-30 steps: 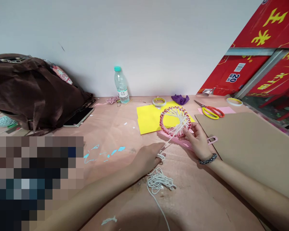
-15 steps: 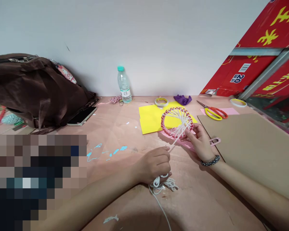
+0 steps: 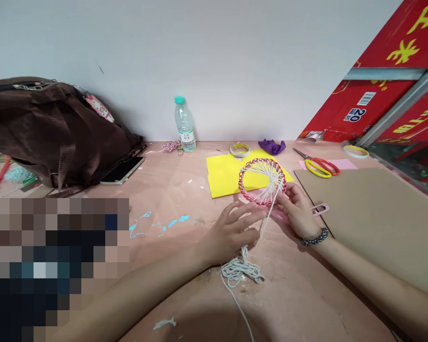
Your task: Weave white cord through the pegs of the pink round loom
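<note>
My right hand [image 3: 299, 211], with a dark beaded bracelet, pinches the lower right rim of a round hoop [image 3: 241, 183]. The hoop is wrapped in red and pink, and white strands fan across it. From the hoop a white cord [image 3: 268, 218] runs down to my left hand [image 3: 233, 233]. The left hand is just below and left of the hoop, upper fingers spread, lower fingers curled round the cord. Beneath it, a loose pile of the cord [image 3: 242, 271] lies on the table, one strand trailing toward me.
Yellow sheets [image 3: 221, 175] and pink paper lie under the hoop. Scissors [image 3: 319, 167], tape rolls [image 3: 240, 151], purple cloth [image 3: 272, 147] and brown cardboard [image 3: 378, 204] are beyond and right. A bottle [image 3: 185, 126], phone [image 3: 123, 171] and dark bag [image 3: 39, 128] stand or lie left.
My left hand has lifted slightly and moved right toward the hoop, its upper fingers opening from a closed grip. The cord now drops more steeply from the hoop. My right hand keeps its hold.
</note>
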